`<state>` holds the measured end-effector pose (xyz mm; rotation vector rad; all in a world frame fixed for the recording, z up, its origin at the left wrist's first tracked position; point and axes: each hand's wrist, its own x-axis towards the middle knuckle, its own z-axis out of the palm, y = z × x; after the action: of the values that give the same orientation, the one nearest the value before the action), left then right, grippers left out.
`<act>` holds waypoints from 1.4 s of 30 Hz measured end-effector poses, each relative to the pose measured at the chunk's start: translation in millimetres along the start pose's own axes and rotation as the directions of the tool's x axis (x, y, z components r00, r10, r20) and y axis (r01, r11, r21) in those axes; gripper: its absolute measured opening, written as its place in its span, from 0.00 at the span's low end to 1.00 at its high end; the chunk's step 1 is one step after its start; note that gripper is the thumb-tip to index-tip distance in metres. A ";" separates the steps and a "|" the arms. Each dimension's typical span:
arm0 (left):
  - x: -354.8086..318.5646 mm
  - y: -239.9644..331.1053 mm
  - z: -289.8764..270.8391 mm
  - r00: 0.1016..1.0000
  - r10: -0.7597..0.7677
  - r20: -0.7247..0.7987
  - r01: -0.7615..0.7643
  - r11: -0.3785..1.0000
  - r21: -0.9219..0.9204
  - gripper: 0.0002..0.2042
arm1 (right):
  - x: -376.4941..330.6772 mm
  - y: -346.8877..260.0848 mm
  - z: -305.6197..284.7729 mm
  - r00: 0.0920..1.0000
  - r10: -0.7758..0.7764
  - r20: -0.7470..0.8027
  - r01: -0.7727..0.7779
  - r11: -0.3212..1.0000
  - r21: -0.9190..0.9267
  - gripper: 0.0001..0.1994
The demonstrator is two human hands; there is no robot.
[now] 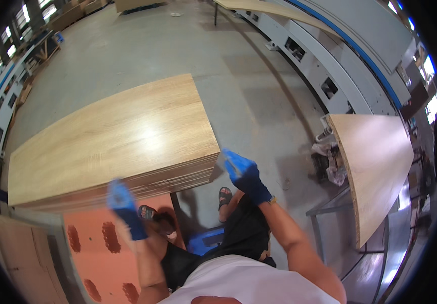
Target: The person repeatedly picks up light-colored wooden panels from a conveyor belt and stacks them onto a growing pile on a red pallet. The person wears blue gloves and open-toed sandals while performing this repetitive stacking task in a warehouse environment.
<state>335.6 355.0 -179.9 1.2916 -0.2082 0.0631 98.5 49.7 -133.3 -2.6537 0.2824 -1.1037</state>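
1 board stack (127,126): boards likely heavy, stiff; grip by edges. Left hand (120,195), stack's near side: blurred, cannot tell. Right hand (242,171), beside stack's near-right corner: fingers extended.

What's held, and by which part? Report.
Right grip: nothing visibly held, open beside the boards. Left grip: too blurred to tell, at their near edge.
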 end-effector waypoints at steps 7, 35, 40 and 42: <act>-256.7 94.1 279.0 0.196 0.046 0.980 0.471 0.872 -0.136 0.13 | -162.0 32.3 -146.1 0.524 0.821 -0.228 -0.462 0.498 0.734 0.24; 26.3 128.9 -174.4 0.851 -0.408 0.329 0.517 0.762 -0.391 0.12 | -258.1 61.8 -460.7 0.202 0.874 -0.442 -0.281 0.484 0.829 0.29; 72.9 73.4 -420.7 0.927 -0.358 0.116 0.364 0.778 -0.512 0.18 | -196.6 25.8 -323.7 0.213 0.942 -0.258 -0.170 0.296 0.940 0.30; 64.6 106.1 -407.8 0.868 -0.480 -0.123 0.300 0.707 -0.640 0.25 | -145.8 -21.6 -286.7 0.321 0.927 -0.193 -0.178 0.259 0.949 0.28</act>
<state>429.9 770.7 -173.2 0.6400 0.2926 -0.1806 -206.0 65.0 -28.8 -0.8359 0.7373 -1.4464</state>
